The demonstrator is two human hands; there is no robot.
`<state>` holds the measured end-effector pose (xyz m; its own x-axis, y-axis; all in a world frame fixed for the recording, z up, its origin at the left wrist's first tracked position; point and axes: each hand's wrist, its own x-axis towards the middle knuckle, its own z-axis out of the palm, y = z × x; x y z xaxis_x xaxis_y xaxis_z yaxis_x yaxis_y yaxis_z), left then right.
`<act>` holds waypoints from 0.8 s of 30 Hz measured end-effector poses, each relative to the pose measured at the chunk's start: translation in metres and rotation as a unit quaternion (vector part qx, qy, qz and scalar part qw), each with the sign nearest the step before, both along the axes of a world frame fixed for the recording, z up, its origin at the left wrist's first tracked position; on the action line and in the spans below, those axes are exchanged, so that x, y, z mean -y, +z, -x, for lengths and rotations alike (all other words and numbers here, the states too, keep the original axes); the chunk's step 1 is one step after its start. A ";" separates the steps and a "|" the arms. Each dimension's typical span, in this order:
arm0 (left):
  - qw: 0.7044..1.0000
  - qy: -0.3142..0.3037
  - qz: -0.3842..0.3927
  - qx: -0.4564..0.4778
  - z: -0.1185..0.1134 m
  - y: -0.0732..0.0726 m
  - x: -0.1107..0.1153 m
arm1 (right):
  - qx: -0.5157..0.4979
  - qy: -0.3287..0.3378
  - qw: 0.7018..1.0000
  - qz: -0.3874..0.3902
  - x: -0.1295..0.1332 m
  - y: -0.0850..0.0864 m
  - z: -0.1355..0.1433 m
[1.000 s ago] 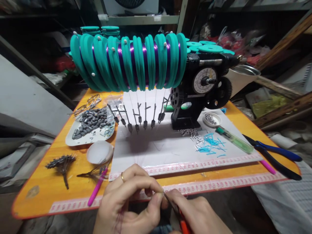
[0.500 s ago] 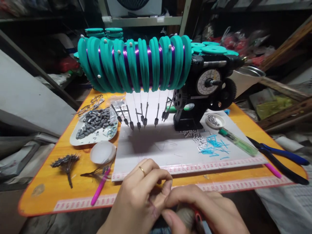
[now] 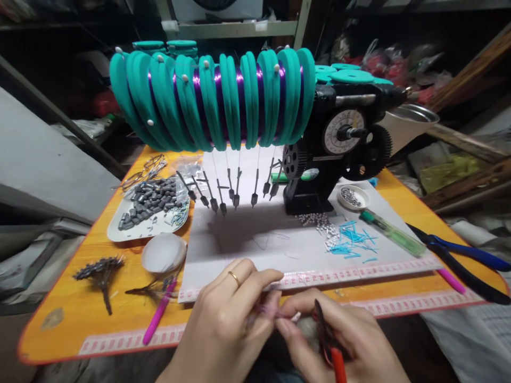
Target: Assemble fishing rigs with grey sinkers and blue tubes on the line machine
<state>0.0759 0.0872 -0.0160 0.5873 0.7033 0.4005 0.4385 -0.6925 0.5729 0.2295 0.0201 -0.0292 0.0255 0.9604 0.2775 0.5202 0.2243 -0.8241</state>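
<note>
Both hands meet at the front edge of the orange table. My left hand (image 3: 231, 314), with a gold ring, has its fingertips pinched on thin purple line. My right hand (image 3: 339, 335) pinches the same line between thumb and forefinger. Its other fingers hold a small cutter (image 3: 328, 340) with dark blades and a red handle. Beyond the hands, a row of teal spools (image 3: 215, 101) wound with purple line sits on a black geared machine (image 3: 313, 186). Dark weights (image 3: 236, 201) dangle below the spools on thin lines.
On the left are a tray (image 3: 114, 226) of grey weights, a white round dish (image 3: 163, 252), a wire bundle (image 3: 104, 276) and a pink pen (image 3: 159, 314). Blue sticks (image 3: 351, 239), a bowl (image 3: 366, 199) of metal bits, a green knife (image 3: 393, 234) and blue-handled pliers (image 3: 459, 255) lie right.
My left forefinger has stretched out to the right. My right hand has turned, bringing the cutter's blades and red handle into fuller view. The camera view has shifted slightly.
</note>
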 end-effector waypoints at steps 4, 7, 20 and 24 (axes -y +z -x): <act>0.999 -0.008 0.015 -0.028 0.006 0.001 -0.002 | 0.047 0.036 0.998 -0.015 -0.001 -0.004 -0.015; 0.998 -0.027 0.038 -0.039 0.009 0.004 -0.003 | 0.048 0.042 0.998 -0.017 0.000 -0.006 -0.021; 0.997 -0.066 0.029 -0.004 0.001 0.009 -0.009 | 0.024 0.040 0.999 0.025 0.002 -0.005 -0.027; 0.998 -0.061 0.016 -0.013 -0.003 0.009 -0.012 | 0.052 0.043 0.998 0.012 0.000 -0.011 -0.031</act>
